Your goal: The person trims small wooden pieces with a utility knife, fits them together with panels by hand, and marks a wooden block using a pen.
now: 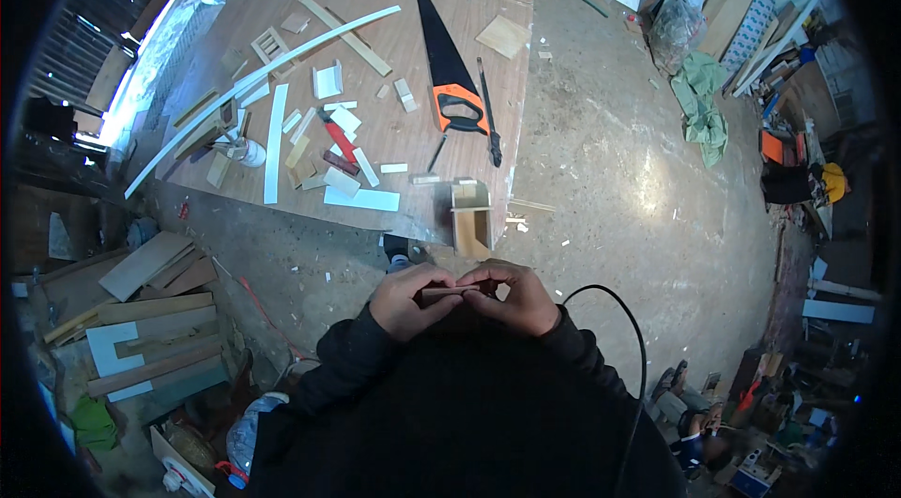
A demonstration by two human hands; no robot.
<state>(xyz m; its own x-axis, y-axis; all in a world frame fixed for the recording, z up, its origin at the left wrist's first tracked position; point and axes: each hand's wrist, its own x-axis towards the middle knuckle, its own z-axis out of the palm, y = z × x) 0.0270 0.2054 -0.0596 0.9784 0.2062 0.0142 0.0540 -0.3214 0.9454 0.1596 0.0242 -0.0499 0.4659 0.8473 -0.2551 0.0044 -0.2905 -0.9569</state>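
Beside the wood-topped table (418,216), left hand (405,301) and right hand (516,299) pinch 1 thin wooden strip (439,292), apparently steadying both ends.

The table (263,10) has a flat, smooth top that looks like brown wood. Near its right edge, the saw (437,43) has a smooth, dark metal blade and an orange and black handle like hard plastic. The square board (502,35) by that edge is pale, dull wood. At the near right corner, the little box (474,240) is smooth, plain wood. Toward the near edge, the red tool (340,135) looks like plastic. The held piece (441,293) looks like dull wood. The sleeves (347,348) are dark, dull cloth. The floor (648,188) is hard, with a shiny patch.
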